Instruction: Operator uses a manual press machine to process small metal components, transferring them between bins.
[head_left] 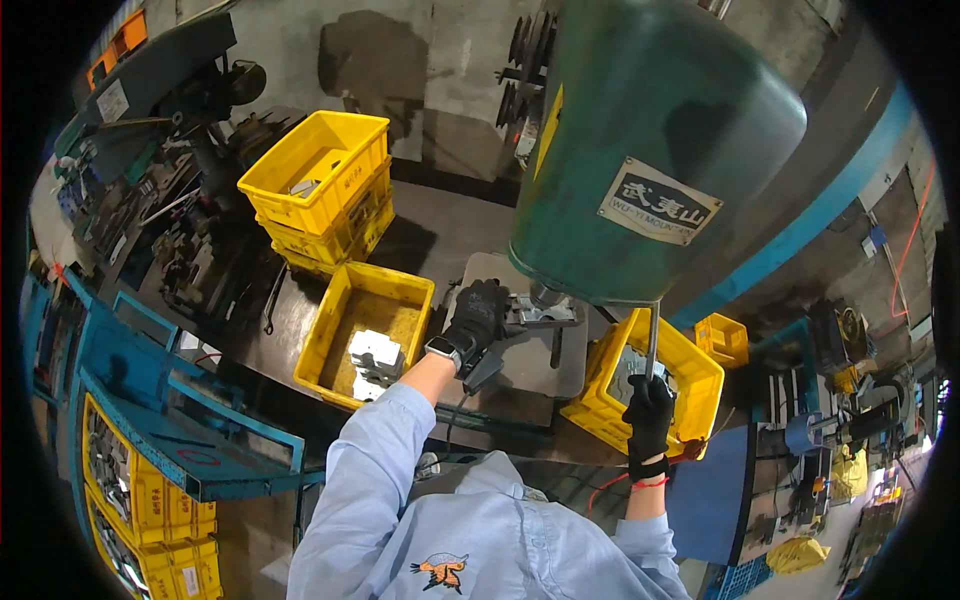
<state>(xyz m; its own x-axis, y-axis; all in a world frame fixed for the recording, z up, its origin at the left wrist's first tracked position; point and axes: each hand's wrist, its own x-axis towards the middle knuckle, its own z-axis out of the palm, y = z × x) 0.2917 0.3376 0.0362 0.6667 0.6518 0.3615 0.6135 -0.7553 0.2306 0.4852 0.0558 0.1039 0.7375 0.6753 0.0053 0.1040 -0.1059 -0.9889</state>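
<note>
My right hand, in a black glove, is wrapped round a metal lever that hangs from the green drill press head. Against the left end of a metal fixture on the machine table rests my left hand, also in a black glove. Its fingers look closed together, but what they grip is hidden. The chuck is directly above the fixture, and the drill tip cannot be made out. A watch and a small dark device with a cable are at my left wrist.
A yellow bin with silvery metal blocks stands left of the machine table. Behind it are stacked yellow bins. Another yellow bin with metal parts sits under my right hand. A blue metal frame stands at left.
</note>
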